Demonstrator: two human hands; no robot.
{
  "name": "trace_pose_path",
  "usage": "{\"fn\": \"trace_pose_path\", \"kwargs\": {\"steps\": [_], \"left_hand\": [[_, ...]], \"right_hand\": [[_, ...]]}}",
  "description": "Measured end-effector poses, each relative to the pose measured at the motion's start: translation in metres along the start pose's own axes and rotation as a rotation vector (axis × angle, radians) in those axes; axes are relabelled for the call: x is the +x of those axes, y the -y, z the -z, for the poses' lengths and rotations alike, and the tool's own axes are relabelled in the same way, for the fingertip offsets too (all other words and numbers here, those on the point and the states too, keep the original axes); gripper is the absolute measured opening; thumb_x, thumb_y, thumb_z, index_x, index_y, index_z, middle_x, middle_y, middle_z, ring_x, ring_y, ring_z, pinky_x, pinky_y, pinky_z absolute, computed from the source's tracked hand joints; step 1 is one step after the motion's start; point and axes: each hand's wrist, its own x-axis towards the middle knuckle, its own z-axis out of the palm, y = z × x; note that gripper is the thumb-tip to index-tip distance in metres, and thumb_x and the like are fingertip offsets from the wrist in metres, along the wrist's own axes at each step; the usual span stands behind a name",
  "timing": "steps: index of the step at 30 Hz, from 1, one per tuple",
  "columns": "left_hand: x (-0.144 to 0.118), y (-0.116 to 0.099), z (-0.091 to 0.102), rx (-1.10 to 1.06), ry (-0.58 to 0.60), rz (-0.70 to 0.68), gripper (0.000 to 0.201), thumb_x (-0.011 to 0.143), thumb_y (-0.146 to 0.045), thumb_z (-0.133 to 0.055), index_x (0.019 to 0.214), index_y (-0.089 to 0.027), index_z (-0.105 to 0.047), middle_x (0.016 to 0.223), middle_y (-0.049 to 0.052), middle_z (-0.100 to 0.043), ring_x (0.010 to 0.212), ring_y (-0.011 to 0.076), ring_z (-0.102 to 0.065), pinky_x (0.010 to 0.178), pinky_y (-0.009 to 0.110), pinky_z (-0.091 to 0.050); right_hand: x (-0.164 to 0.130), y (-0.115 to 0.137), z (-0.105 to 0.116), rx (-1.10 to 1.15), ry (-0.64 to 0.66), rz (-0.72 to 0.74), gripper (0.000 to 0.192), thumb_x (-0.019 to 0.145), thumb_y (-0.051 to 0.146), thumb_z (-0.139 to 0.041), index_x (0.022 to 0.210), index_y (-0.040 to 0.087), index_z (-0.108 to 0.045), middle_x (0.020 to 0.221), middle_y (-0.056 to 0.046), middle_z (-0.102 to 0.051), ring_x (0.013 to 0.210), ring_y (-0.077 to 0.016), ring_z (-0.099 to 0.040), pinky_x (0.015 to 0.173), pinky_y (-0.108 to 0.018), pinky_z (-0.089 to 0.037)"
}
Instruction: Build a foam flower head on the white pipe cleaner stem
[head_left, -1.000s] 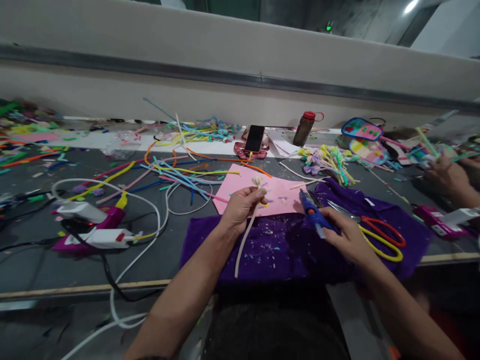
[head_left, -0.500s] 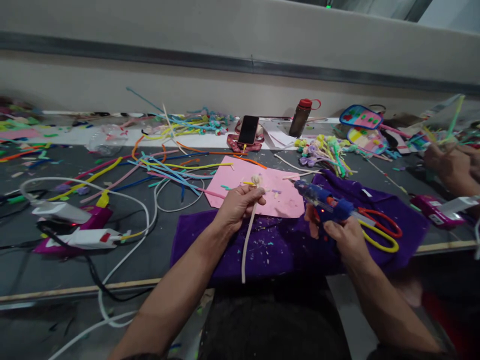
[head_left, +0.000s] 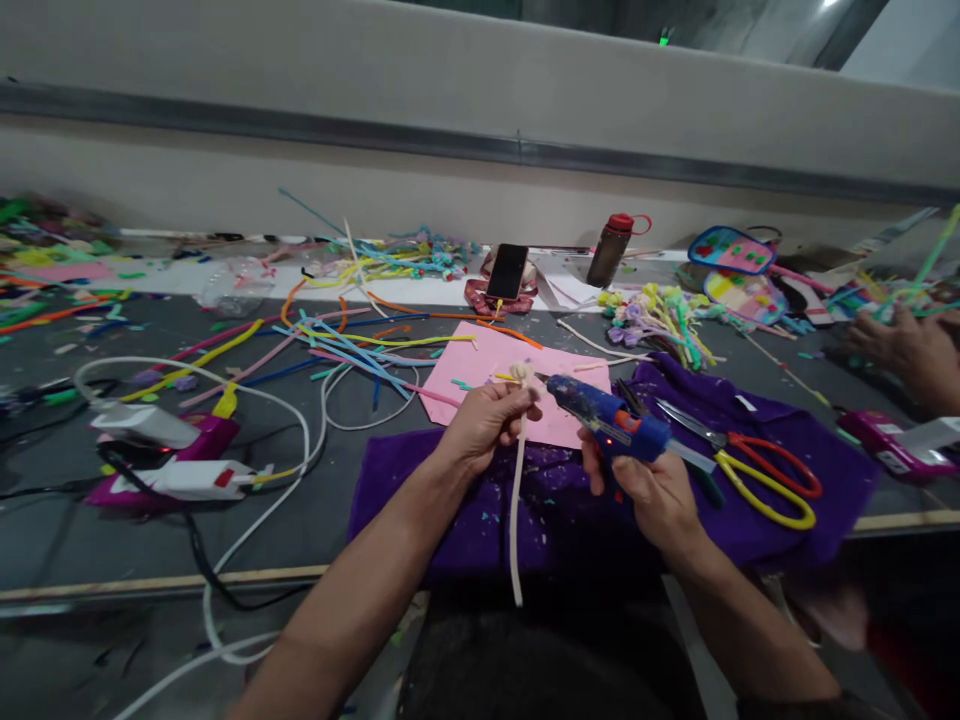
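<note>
My left hand (head_left: pixel 487 425) pinches a cream pipe cleaner (head_left: pixel 516 530) whose long tail hangs down over the purple cloth (head_left: pixel 405 480). Above the fingertips, its upper end forms a small pale flower-like head (head_left: pixel 523 376). My right hand (head_left: pixel 656 490) is wrapped round a blue hot glue gun (head_left: pixel 607 415) with a small red light and a clear glue stick at its back. The gun's nozzle points left, close to the pale head; whether they touch I cannot tell. A pink sheet (head_left: pixel 450 370) with small scraps lies behind both hands.
Scissors (head_left: pixel 739 450) with red and yellow handles rest on the cloth at right. Loose pipe cleaners (head_left: pixel 352 350), white cables (head_left: pixel 300 410) and a power strip (head_left: pixel 217 440) lie left. A phone (head_left: pixel 508 270) and bottle (head_left: pixel 611 250) stand behind. Another person's hand (head_left: pixel 900 345) works at far right.
My right hand has brought the glue gun left, its nozzle now close to the pale head. The scissors, partly covered before, show fully. The whole view has shifted slightly.
</note>
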Motion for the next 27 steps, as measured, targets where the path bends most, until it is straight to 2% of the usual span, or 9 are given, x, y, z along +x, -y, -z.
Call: {"fn": "trace_pose_path", "kwargs": {"steps": [7,15,27], "left_hand": [[-0.0017,-0.0024,-0.0017,0.022,-0.021,-0.006,0.031,0.062,-0.038,-0.07,0.065,-0.01,-0.06,0.059,0.003,-0.06,0.036,0.0005,-0.035,0.032,0.015,-0.02],[-0.0042,-0.0042,-0.0025,0.03,-0.031,-0.024,0.031,0.063,-0.04,-0.069,0.065,-0.01,-0.059,0.059,0.003,-0.06,0.036,0.0013,-0.035,0.032,0.016,-0.019],[-0.0055,-0.0053,-0.0024,0.03,-0.03,-0.025,0.032,0.063,-0.04,-0.069,0.063,-0.01,-0.058,0.058,0.003,-0.06,0.036,0.001,-0.034,0.033,0.015,-0.019]], "right_hand": [[0.0023,-0.0009,-0.0006,-0.031,0.014,-0.001,0.042,0.085,0.043,-0.043,0.054,0.016,-0.052,0.058,-0.002,-0.054,0.054,-0.0124,-0.047,0.054,-0.026,-0.036],[0.0036,-0.0025,-0.0038,-0.028,0.015,0.001,0.043,0.086,0.043,-0.041,0.052,0.017,-0.05,0.058,-0.002,-0.053,0.058,-0.0137,-0.05,0.062,-0.028,-0.039],[0.0061,-0.0039,-0.0053,-0.065,0.029,0.001,0.041,0.088,0.041,-0.038,0.058,0.017,-0.051,0.057,-0.001,-0.052,0.055,-0.0129,-0.049,0.058,-0.026,-0.038]]}}
